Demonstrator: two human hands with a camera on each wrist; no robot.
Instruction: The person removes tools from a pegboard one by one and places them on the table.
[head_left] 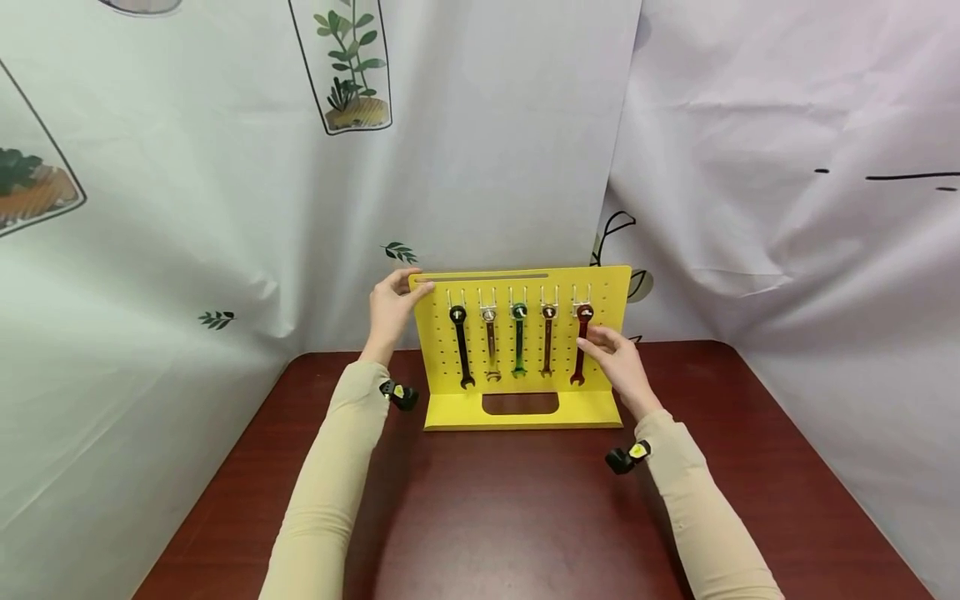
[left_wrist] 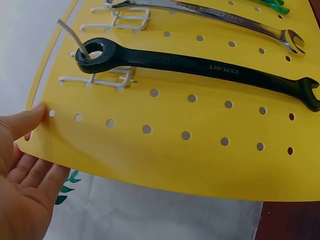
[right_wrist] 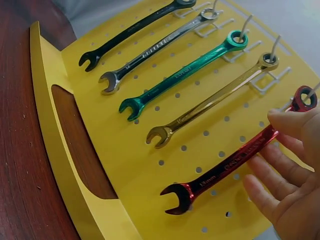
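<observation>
My left hand (head_left: pixel 392 310) grips the upper left corner of a yellow pegboard (head_left: pixel 600 287), thumb in front and fingers behind. My right hand (head_left: pixel 617 362) pinches a red combination wrench (right_wrist: pixel 225 172) near its ring end, thumb on one side and fingertips on the other. That wrench hangs at the right end of the row, its ring still around a white hook. To its left hang a gold wrench (right_wrist: pixel 215 102), a green wrench (right_wrist: pixel 182 75), a silver wrench (right_wrist: pixel 157 50) and a black wrench (left_wrist: pixel 200 67), each by its ring on a hook.
The pegboard's base, with an oblong cutout (head_left: pixel 521 403), stands on a dark red-brown table (head_left: pixel 510 517). Behind the board hangs a white printed cloth (head_left: pixel 510 167). White wire hooks (left_wrist: pixel 107 80) stick out from the board.
</observation>
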